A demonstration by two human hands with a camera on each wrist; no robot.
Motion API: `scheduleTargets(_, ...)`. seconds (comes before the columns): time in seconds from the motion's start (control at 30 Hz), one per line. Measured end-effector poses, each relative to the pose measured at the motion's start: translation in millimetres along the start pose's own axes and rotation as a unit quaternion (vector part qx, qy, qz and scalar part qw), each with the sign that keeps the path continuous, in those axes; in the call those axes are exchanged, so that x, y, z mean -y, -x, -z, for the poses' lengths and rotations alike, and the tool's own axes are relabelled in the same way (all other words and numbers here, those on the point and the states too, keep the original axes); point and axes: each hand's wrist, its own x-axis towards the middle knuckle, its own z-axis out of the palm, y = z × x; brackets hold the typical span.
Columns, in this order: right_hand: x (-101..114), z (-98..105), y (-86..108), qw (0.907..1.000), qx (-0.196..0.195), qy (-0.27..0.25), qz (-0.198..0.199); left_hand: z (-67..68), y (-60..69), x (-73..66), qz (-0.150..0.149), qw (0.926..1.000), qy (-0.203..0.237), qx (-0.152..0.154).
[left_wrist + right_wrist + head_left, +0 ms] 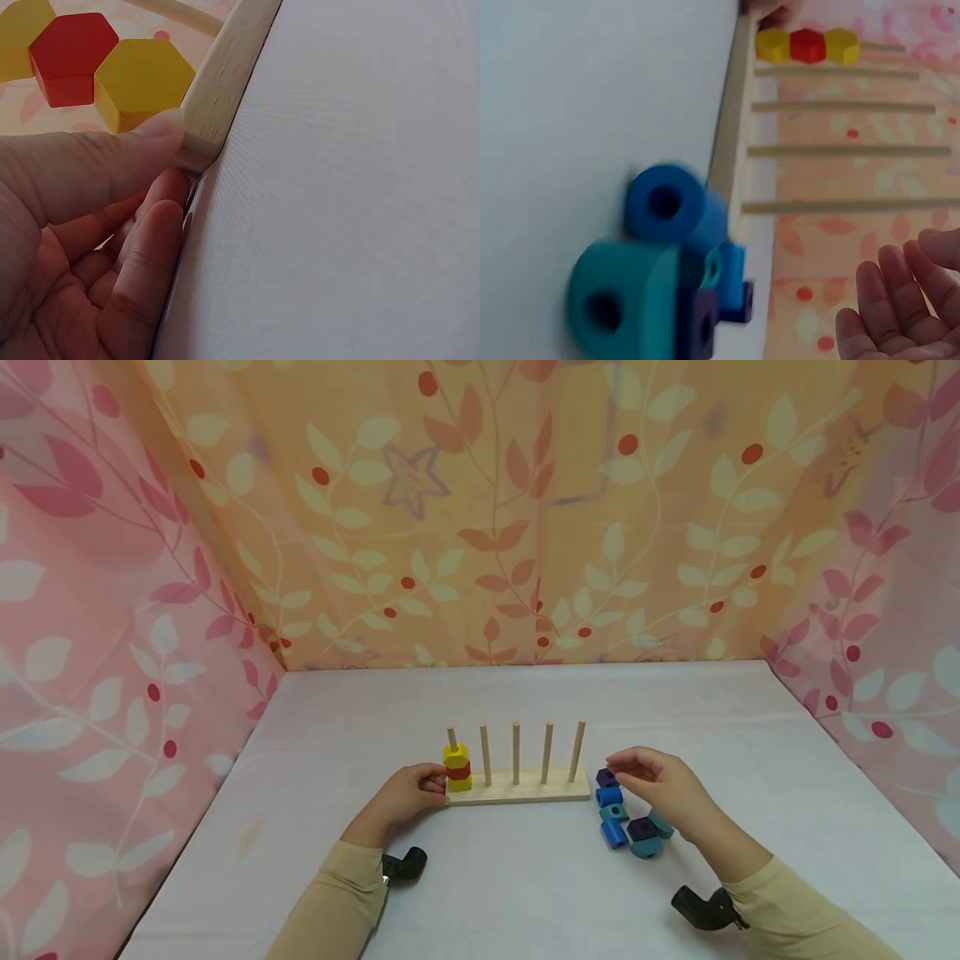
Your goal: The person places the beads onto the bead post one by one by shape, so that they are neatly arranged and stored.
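Observation:
A wooden peg stand (517, 792) with upright pegs lies across the white table. Its leftmost peg carries yellow (142, 79), red (71, 52) and yellow hexagonal beads, the red one in the middle. My left hand (403, 793) holds the left end of the base, thumb on the wood and fingers curled beside it. Right of the stand is a loose group of blue (666, 201), teal (622, 300) and dark purple (696, 322) beads. My right hand (656, 781) hovers over the far side of this group, fingers extended and nothing visible in them.
Black wrist cameras sit on the left (405, 865) and right (708, 908) wrists, near the tabletop. Floral cloth (480, 510) hangs behind the table and along both sides. The white tablecloth (517, 885) stretches in front of the stand.

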Motion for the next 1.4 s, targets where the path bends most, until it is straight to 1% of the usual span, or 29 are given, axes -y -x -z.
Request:
scheduleTargets(0.13, -17, 11, 5.6, 0.9994, -0.001, 0.026, -0.024, 0.4, -0.3, 0.3, -0.001, 1.0000, 0.003, 0.002)
scheduleTargets(0.27, -32, 17, 10.5, 0.9977, 0.006, 0.047, -0.049, 0.6, -0.5, 0.0, -0.007, 1.0000, 0.001, -0.001)
scheduleTargets(0.37, -43, 21, 15.9, 0.9955, 0.006, 0.068, -0.066, 0.4, 0.3, -1.3, -0.008, 1.0000, -0.001, -0.001)
scheduleTargets(0.47, -54, 24, 20.5, 0.9916, 0.005, 0.102, -0.080, -0.1, 1.7, -3.1, -0.004, 1.0000, -0.003, 0.000)
scheduleTargets(0.6, -65, 26, 23.4, 0.9875, 0.025, 0.121, -0.097, -0.2, 2.6, -3.6, -0.005, 1.0000, -0.005, 0.000)
scheduleTargets(0.7, -68, 24, 24.0, 0.9869, 0.040, 0.118, -0.103, -0.2, 2.4, -2.9, -0.006, 1.0000, -0.007, -0.002)
scheduleTargets(0.77, -68, 24, 23.9, 0.9867, 0.042, 0.124, -0.096, -0.3, 2.3, -2.9, -0.004, 1.0000, -0.004, -0.003)
scheduleTargets(0.87, -67, 23, 23.3, 0.9848, 0.036, 0.140, -0.096, -0.5, 2.2, -3.0, 0.000, 1.0000, 0.002, -0.002)
scheduleTargets(0.97, -67, 24, 22.3, 0.9840, 0.035, 0.145, -0.097, -0.4, 1.6, -3.2, 0.002, 1.0000, 0.006, -0.001)
scheduleTargets(1.1, -67, 25, 21.5, 0.9836, 0.029, 0.149, -0.097, -0.1, 1.2, -4.0, 0.001, 1.0000, 0.003, -0.001)
scheduleTargets(1.2, -68, 26, 20.4, 0.9831, 0.017, 0.159, -0.090, 0.1, 1.6, -4.7, 0.000, 1.0000, 0.000, -0.003)
scheduleTargets(1.4, -68, 27, 17.3, 0.9834, -0.002, 0.148, -0.105, -0.4, 2.0, -4.0, 0.000, 1.0000, 0.002, -0.003)
